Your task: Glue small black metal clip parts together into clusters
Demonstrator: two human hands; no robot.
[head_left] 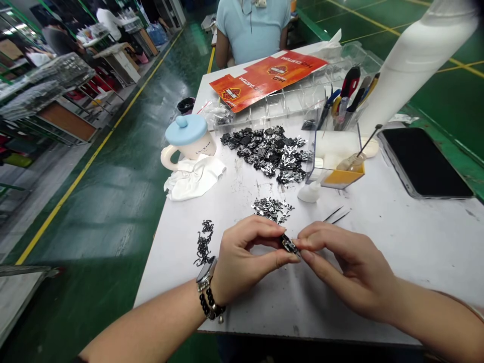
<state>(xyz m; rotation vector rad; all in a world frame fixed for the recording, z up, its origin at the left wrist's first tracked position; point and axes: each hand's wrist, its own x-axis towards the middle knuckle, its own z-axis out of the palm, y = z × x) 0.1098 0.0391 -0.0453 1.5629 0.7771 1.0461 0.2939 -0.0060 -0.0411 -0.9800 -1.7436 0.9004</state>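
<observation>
Both my hands meet over the white table point(397, 242) near its front edge. My left hand point(245, 259) and my right hand point(344, 262) pinch the same small black and silver metal emblem point(289, 245) between thumb and fingers. Just behind it lies a small heap of silvery emblem pieces point(272, 208). A larger pile of black and silver emblems point(270, 151) is spread further back. A scatter of small black clips point(204, 244) lies left of my left wrist, which wears a watch and a bead bracelet. Tweezers point(336, 215) lie just beyond my right hand.
A lidded white mug point(187, 141) and a white cloth point(194, 179) sit at the left. A clear box point(336, 156) holds a small bottle; tools stand behind it. A phone point(423, 161) lies right. An orange flat carton point(264, 78) lies at the back, where another person stands.
</observation>
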